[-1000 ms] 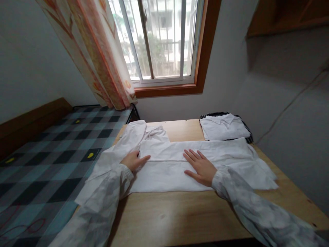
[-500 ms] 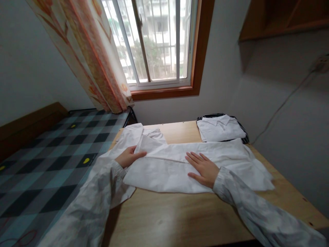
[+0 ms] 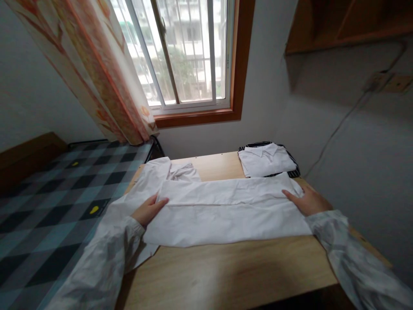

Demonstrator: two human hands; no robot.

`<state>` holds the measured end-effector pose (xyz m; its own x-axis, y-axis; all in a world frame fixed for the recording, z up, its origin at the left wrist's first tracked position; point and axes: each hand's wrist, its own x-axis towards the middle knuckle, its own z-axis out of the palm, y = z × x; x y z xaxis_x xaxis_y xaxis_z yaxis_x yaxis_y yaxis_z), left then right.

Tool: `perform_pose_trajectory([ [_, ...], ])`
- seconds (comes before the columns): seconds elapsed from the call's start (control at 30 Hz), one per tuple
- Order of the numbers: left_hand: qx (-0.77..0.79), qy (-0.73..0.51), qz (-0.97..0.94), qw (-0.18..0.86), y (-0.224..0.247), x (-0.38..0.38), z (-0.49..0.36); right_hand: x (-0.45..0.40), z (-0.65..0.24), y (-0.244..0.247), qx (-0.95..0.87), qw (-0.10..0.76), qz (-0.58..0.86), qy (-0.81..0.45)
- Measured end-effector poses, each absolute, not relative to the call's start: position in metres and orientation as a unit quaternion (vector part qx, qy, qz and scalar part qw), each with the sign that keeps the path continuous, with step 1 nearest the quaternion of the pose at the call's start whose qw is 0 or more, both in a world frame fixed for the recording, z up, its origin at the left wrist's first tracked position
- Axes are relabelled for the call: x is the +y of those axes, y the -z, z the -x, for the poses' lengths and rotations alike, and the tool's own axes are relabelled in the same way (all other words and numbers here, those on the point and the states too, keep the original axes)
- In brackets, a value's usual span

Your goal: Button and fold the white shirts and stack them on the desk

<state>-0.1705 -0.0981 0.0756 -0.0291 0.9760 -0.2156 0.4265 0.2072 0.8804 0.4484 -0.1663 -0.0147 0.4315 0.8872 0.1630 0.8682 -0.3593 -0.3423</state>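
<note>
A white shirt [image 3: 222, 219] lies folded into a long band across the wooden table [image 3: 200, 275]. At the band's left end, my left hand [image 3: 149, 209] pinches the fabric, thumb on top and fingers mostly hidden. My right hand [image 3: 308, 201] grips the right end, its thumb lying over the cloth and its other fingers behind the edge. More of the white fabric [image 3: 135, 185] spreads out past my left hand, crumpled near the back and hanging over the table's left side.
At the back right, a folded white collared shirt [image 3: 267, 160] rests on a black striped cloth [image 3: 294, 173]. A bed with a checked cover [image 3: 64, 206] stands left of the table. Ahead are a curtain [image 3: 106, 77] and window; a wooden shelf [image 3: 338, 30] juts out upper right.
My right hand has moved from flat on the middle of the shirt to its right end. The spread-out cloth there is now drawn in. My left hand remains at the left end.
</note>
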Motion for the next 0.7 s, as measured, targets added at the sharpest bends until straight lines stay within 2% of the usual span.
perform_pose_trajectory([
  [0.1, 0.641, -0.314, -0.577, 0.397, -0.069, -0.096, 0.172, -0.167, -0.438, 0.013, -0.525, 0.123, 0.840, -0.055],
  [0.17, 0.644, -0.311, -0.615, 0.333, -0.069, -0.096, 0.173, -0.167, -0.436, 0.014, -0.538, 0.121, 0.834, -0.024],
  [0.3, 0.651, -0.295, -0.662, 0.226, -0.078, -0.100, 0.173, -0.171, -0.435, 0.018, -0.585, 0.181, 0.790, 0.045],
  [0.43, 0.648, -0.301, -0.667, 0.210, -0.089, -0.104, 0.178, -0.172, -0.429, 0.013, -0.563, 0.244, 0.788, 0.048],
  [0.63, 0.658, -0.314, -0.657, 0.191, -0.106, -0.089, 0.195, -0.122, -0.426, -0.041, -0.548, 0.365, 0.751, 0.043],
  [0.7, 0.671, -0.312, -0.647, 0.183, -0.110, -0.079, 0.199, -0.092, -0.424, -0.058, -0.559, 0.374, 0.739, 0.024],
])
